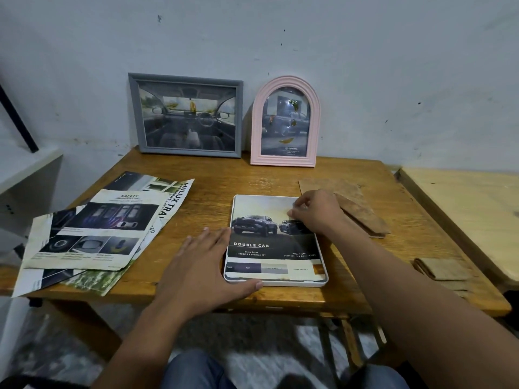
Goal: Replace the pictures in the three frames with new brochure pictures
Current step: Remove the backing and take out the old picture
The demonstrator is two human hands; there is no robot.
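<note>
A: Where does the white rectangular frame [276, 280] lie?
B: Flat on the brown wooden table [213, 192], a Double Cab brochure picture [269, 242] in it.
A: The grips?
B: Left hand [207, 265], fingers straight, braces its edge; right hand [314, 211] pinches the picture's upper right part.

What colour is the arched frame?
Pink; the arched frame shows in the head view.

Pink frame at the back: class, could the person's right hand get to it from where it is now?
Probably yes. The right hand rests on the white frame, and only bare table lies between it and the pink frame standing against the wall.
</note>
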